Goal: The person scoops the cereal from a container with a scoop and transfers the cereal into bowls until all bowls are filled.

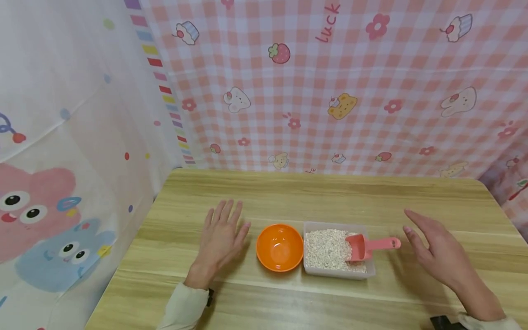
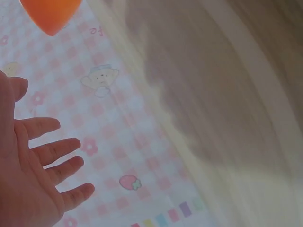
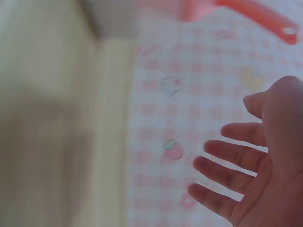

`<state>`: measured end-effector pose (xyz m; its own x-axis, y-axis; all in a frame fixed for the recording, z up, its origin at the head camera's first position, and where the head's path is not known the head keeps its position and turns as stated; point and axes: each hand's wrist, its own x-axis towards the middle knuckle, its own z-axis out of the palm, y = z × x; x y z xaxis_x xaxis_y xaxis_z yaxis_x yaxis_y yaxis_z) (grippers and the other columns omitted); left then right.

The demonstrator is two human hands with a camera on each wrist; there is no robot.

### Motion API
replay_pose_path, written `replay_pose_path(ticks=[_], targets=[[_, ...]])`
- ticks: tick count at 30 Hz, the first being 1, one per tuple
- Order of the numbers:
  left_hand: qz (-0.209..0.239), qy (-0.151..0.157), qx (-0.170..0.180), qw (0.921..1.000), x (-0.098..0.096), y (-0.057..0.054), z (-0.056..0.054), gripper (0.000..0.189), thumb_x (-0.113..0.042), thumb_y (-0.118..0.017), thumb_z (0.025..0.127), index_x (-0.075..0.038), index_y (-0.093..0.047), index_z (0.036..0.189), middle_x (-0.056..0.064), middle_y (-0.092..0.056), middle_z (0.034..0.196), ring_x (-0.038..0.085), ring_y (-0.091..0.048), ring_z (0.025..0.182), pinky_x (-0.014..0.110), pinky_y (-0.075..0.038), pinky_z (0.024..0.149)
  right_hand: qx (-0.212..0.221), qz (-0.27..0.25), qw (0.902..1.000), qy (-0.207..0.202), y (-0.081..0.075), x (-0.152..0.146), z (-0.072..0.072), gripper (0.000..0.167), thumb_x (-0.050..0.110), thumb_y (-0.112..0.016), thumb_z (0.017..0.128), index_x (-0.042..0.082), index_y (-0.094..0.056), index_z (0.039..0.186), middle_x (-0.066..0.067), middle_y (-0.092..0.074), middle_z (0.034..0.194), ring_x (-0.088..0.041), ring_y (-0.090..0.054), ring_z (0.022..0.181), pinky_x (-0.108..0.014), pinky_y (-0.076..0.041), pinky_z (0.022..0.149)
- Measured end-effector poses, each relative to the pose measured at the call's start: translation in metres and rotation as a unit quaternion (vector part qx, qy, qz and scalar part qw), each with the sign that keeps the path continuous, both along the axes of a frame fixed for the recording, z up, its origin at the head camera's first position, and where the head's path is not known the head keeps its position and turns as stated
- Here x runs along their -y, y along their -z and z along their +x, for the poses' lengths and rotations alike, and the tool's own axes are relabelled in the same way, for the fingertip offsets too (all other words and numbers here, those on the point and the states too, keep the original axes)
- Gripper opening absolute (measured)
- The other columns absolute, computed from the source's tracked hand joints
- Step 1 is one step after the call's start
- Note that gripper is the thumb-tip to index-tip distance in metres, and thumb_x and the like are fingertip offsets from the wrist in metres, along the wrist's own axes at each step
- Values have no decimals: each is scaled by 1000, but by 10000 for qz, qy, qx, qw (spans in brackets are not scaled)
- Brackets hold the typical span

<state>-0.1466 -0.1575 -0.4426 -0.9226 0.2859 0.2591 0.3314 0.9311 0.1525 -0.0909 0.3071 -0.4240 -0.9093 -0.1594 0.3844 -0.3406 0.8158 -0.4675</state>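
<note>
An orange bowl (image 1: 280,248) stands on the wooden table, its inside bare. Against its right side is a clear plastic container (image 1: 340,274) filled with pale oat flakes (image 1: 327,250). A pink scoop (image 1: 360,247) lies in the flakes, its handle (image 1: 385,243) jutting out over the right rim. Left of the bowl my left hand (image 1: 220,240) has its fingers spread and holds nothing. My right hand (image 1: 441,252) is right of the handle, fingers extended and apart from it. The left wrist view shows spread fingers (image 2: 57,150) below the bowl's edge; the right wrist view shows similar loose fingers (image 3: 232,156).
A pink checked cloth (image 1: 313,91) with cartoon prints hangs behind the table's back edge. On the left hangs a white cloth (image 1: 82,137) with cartoon figures. Wooden tabletop (image 1: 297,197) extends behind the bowl and container.
</note>
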Motion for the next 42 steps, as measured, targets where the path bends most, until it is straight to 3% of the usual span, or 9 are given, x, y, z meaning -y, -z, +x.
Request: replay_pose_path(ticks=[3, 5, 7, 12, 16, 22, 26, 34, 42], targets=[[127, 135, -68, 9998, -6, -1, 0, 60, -44, -45, 103, -8, -42, 150, 19, -43, 151, 37, -36, 141, 56, -27, 115, -15, -200, 9998, 24, -15, 5, 3, 37, 12, -55, 101, -1, -56, 136, -27, -63, 122, -25, -59, 112, -40, -47, 88], [233, 237, -66, 9994, -10, -2, 1, 60, -44, -47, 102, -7, -42, 150, 19, -46, 149, 37, -38, 139, 56, -30, 114, -85, -195, 9998, 32, -25, 10, 4, 33, 12, -56, 101, 2, -61, 132, -21, -68, 117, -7, -60, 102, -22, -47, 79], [320, 304, -17, 9990, -14, -3, 1, 61, -44, -48, 102, -8, -43, 150, 17, -47, 148, 37, -40, 137, 56, -32, 112, -65, -161, 9998, -16, -34, 16, 6, 32, 13, -56, 101, 4, -64, 130, -18, -70, 115, -3, -60, 96, -12, -43, 73], [551, 469, 139, 9973, -27, -6, 4, 62, -47, -52, 100, -10, -45, 149, 13, -50, 145, 35, -44, 131, 54, -37, 107, 129, 150, 9994, -296, -54, 34, 10, 30, 15, -57, 101, 5, -65, 129, -14, -71, 117, -29, -66, 97, -26, -51, 73], [696, 620, 294, 9952, -37, -8, 5, 65, -50, -54, 98, -11, -45, 148, 12, -54, 140, 32, -47, 124, 51, -40, 101, 131, 495, 9979, -392, -62, 49, 12, 33, 21, -63, 98, 8, -65, 129, -8, -71, 115, -27, -68, 95, -39, -54, 71], [1092, 965, 753, 9865, -52, -9, 5, 71, -54, -58, 94, -14, -43, 150, 11, -56, 135, 29, -48, 117, 46, -40, 96, 278, 973, 9933, -559, -69, 65, 9, 44, 27, -71, 92, 9, -63, 131, -13, -68, 118, -17, -71, 79, -44, -56, 70], [1181, 1166, 925, 9818, -62, -10, 7, 75, -56, -60, 92, -13, -42, 151, 11, -58, 133, 28, -48, 115, 44, -40, 94, 188, 1409, 9873, -711, -70, 75, 5, 46, 30, -74, 89, 8, -65, 128, -15, -68, 115, -27, -71, 89, -53, -55, 77], [1136, 1449, 1200, 9755, -76, -13, 10, 81, -61, -59, 89, -18, -37, 154, 7, -59, 132, 23, -48, 113, 41, -40, 94, -215, 1907, 9777, -851, -67, 91, 2, 45, 34, -77, 86, 4, -69, 119, -15, -71, 106, -35, -68, 94, -51, -56, 73], [988, 1603, 1412, 9719, -88, -12, 11, 87, -63, -63, 87, -15, -36, 154, 7, -59, 131, 23, -49, 116, 43, -42, 97, 208, 2516, 9654, -656, -59, 96, 2, 43, 32, -77, 84, 2, -70, 114, -14, -71, 101, -34, -66, 92, -54, -55, 75]])
